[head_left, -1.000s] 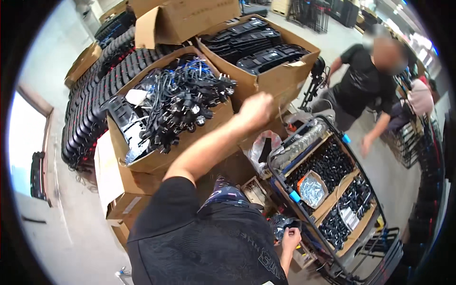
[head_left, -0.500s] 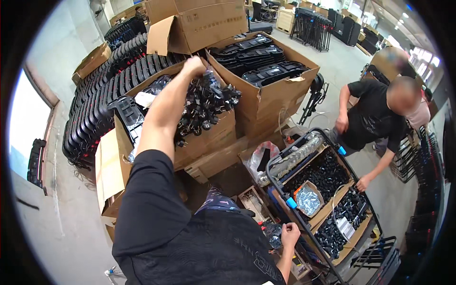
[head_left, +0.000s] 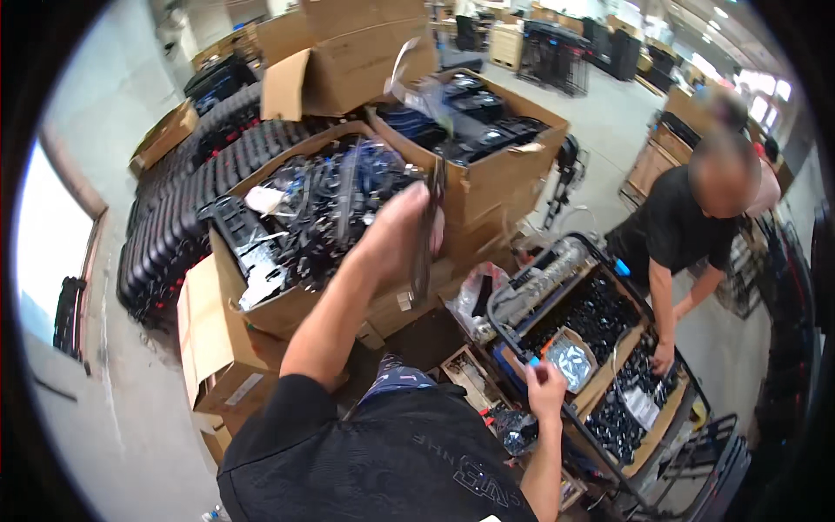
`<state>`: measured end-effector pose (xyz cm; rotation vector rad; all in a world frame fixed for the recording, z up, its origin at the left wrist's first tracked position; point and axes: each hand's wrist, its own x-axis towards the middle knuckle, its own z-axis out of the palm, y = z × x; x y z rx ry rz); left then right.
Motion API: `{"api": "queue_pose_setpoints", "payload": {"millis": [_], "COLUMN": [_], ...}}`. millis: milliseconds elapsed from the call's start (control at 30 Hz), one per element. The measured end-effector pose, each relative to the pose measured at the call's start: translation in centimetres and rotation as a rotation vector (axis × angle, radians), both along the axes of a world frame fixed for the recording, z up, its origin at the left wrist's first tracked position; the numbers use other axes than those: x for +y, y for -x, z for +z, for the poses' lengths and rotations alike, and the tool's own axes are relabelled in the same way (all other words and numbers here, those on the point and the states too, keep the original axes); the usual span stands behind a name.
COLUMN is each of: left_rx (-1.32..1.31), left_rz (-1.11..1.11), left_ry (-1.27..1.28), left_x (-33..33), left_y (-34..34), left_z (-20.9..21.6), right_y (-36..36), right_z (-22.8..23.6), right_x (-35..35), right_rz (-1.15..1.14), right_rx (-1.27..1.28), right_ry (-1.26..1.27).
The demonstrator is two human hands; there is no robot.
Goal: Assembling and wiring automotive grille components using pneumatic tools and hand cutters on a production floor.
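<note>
So the dark cable bundle (head_left: pixel 424 252) is up in the air at the near side of the cable carton (head_left: pixel 277 315), in the left hand (head_left: pixel 402 230). That grip looks closed around it, though it's pretty blurry. Something clear (head_left: pixel 430 97) flares above (a bag, maybe? can't tell). Right hand (head_left: pixel 544 390) is over the rack's edge, fingertips nearly together; can't tell if they're pinching anything.

My two cents: I'd lift high enough that the bundle clears the tangled cables (head_left: pixel 344 187), and keep the loop gathered so nothing snags on the cardboard.

Container-wise, the next carton (head_left: pixel 500 187) over has black moulded parts (head_left: pixel 500 135) stacked inside. The black-framed rack (head_left: pixel 498 317) has cardboard sections with small black pieces (head_left: pixel 600 313), plus a little box of silvery hardware (head_left: pixel 570 365). A co-worker's hand (head_left: pixel 664 357) is at the nearer section.
</note>
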<state>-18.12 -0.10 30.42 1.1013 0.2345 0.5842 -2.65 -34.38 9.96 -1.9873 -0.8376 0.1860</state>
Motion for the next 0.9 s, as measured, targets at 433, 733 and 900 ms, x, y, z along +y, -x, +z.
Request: {"api": "queue_pose_setpoints", "payload": {"millis": [433, 733, 900], "left_rx": [0.490, 0.307, 0.203], "left_rz": [-0.641, -1.252, -1.639], "left_ry": [-0.038, -0.414, -0.674], "left_x": [-16.1, -24.8, -28.1], "left_y": [-7.8, -14.0, -16.8], "left_z": [-11.2, -11.9, -12.8], "right_y": [1.2, 0.8, 1.6], "right_z": [11.1, 8.0, 6.6], "right_x": [2.6, -5.5, -12.3], "right_rz": [0.122, -0.847, -1.134], "right_rx": [-0.339, 0.414, 0.285], "right_ry": [-0.457, -1.157, -0.955]}}
